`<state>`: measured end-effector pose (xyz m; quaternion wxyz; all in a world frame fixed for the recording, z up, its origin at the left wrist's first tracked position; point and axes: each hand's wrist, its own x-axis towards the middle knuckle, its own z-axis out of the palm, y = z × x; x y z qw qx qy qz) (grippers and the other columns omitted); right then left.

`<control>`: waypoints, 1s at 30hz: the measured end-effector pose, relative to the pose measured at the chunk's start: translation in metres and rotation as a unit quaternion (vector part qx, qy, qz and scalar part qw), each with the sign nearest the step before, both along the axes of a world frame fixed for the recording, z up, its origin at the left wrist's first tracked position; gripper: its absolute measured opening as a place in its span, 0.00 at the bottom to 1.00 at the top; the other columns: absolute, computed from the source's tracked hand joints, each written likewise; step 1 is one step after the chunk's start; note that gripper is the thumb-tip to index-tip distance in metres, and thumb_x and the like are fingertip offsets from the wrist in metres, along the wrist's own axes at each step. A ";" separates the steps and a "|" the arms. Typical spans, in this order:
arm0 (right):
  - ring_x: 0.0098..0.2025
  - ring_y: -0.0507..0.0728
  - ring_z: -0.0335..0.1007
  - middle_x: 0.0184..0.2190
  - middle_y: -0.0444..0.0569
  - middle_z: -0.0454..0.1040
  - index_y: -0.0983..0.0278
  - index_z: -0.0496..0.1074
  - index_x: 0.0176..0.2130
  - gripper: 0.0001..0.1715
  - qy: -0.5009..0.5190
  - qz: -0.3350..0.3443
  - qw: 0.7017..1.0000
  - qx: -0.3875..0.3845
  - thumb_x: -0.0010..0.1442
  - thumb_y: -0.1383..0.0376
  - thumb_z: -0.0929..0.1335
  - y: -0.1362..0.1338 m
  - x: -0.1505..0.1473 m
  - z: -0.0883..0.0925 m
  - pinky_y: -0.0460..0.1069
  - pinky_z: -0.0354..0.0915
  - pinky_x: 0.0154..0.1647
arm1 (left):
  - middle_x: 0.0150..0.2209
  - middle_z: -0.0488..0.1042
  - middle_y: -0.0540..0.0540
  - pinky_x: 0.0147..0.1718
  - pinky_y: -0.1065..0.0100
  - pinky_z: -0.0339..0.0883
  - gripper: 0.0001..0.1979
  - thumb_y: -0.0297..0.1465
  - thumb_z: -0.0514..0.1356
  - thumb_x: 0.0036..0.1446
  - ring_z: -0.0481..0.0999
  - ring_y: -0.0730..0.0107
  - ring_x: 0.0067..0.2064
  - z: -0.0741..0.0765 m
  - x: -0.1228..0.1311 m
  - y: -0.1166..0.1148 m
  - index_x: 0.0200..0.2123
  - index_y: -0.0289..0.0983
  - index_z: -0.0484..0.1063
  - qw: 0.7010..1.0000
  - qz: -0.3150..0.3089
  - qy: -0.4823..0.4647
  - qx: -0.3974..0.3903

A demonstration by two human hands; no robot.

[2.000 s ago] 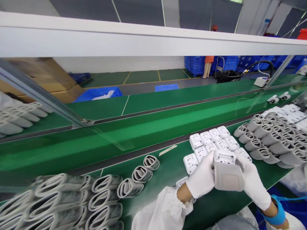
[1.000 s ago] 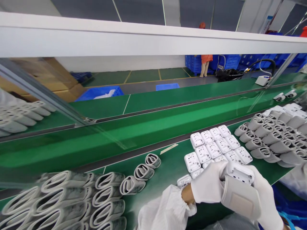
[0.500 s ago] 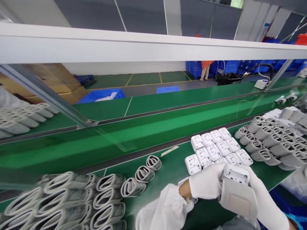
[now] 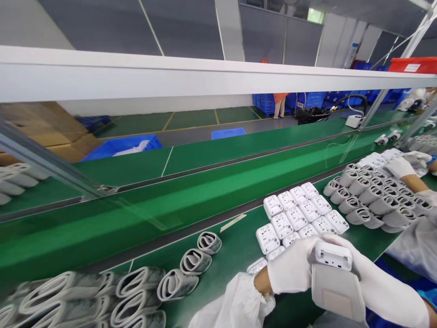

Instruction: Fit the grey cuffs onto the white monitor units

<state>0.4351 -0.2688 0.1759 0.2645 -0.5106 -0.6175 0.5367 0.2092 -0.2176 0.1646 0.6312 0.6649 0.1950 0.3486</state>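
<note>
My left hand (image 4: 292, 269) and my right hand (image 4: 370, 278), both in white gloves, are closed on a white monitor unit (image 4: 333, 255) with a grey cuff (image 4: 337, 291) hanging below it, held low at the right. Just beyond them a block of several white monitor units (image 4: 297, 215) lies flat on the green bench (image 4: 235, 248). Rolled grey cuffs (image 4: 194, 260) lie in a row to the left of my hands.
A heap of rolled cuffs (image 4: 372, 196) lies at the right, where another person's gloved hand (image 4: 399, 166) reaches in. More cuffs (image 4: 88, 296) pile at lower left. A green conveyor belt (image 4: 191, 191) runs behind the bench under a white rail (image 4: 170, 75). Blue crates (image 4: 119, 146) stand beyond.
The view has tilted up and shifted; my hands keep holding the unit and cuff, now a little lower and turned. Another person's gloved hand has come into view at the right.
</note>
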 end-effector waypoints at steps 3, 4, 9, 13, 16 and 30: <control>0.65 0.69 0.71 0.64 0.63 0.72 0.61 0.63 0.70 0.45 -0.022 0.022 0.999 0.012 0.60 0.56 0.76 0.004 -0.002 0.004 0.62 0.68 0.68 | 0.44 0.82 0.41 0.52 0.59 0.72 0.10 0.25 0.66 0.56 0.81 0.57 0.48 0.008 0.006 -0.003 0.42 0.34 0.80 0.998 -0.009 -0.042 -0.042; 0.64 0.68 0.72 0.64 0.62 0.72 0.62 0.64 0.69 0.43 -0.027 0.017 0.999 0.022 0.61 0.56 0.76 0.006 -0.003 0.003 0.61 0.69 0.67 | 0.44 0.82 0.41 0.53 0.58 0.72 0.07 0.26 0.66 0.58 0.81 0.57 0.47 0.011 0.009 -0.004 0.40 0.34 0.80 0.996 -0.010 -0.058 -0.063; 0.52 0.67 0.80 0.55 0.56 0.80 0.64 0.74 0.63 0.30 -0.050 -0.091 0.990 0.090 0.65 0.55 0.72 0.015 -0.001 -0.001 0.57 0.77 0.56 | 0.40 0.82 0.42 0.49 0.60 0.72 0.15 0.36 0.75 0.52 0.79 0.59 0.44 0.013 0.022 -0.008 0.35 0.35 0.76 0.977 0.114 -0.090 -0.159; 0.57 0.69 0.78 0.57 0.52 0.80 0.61 0.76 0.63 0.30 -0.029 -0.072 0.993 0.090 0.66 0.53 0.73 0.019 0.003 0.013 0.58 0.75 0.62 | 0.34 0.79 0.45 0.47 0.60 0.71 0.19 0.43 0.73 0.54 0.77 0.61 0.40 0.009 0.026 -0.007 0.30 0.37 0.71 0.964 0.155 -0.095 -0.195; 0.60 0.70 0.76 0.59 0.51 0.79 0.60 0.75 0.65 0.31 -0.027 -0.038 0.995 0.084 0.66 0.55 0.73 0.019 0.001 0.023 0.59 0.74 0.63 | 0.34 0.78 0.44 0.49 0.58 0.71 0.20 0.48 0.68 0.59 0.76 0.61 0.39 0.008 0.026 -0.006 0.30 0.37 0.72 0.957 0.134 -0.135 -0.217; 0.56 0.67 0.79 0.55 0.52 0.81 0.61 0.75 0.63 0.35 -0.006 -0.077 0.991 0.111 0.57 0.65 0.76 0.016 -0.015 -0.002 0.53 0.77 0.56 | 0.32 0.78 0.45 0.43 0.62 0.70 0.17 0.42 0.73 0.53 0.76 0.62 0.37 0.012 0.023 -0.007 0.28 0.36 0.73 0.957 0.138 -0.129 -0.218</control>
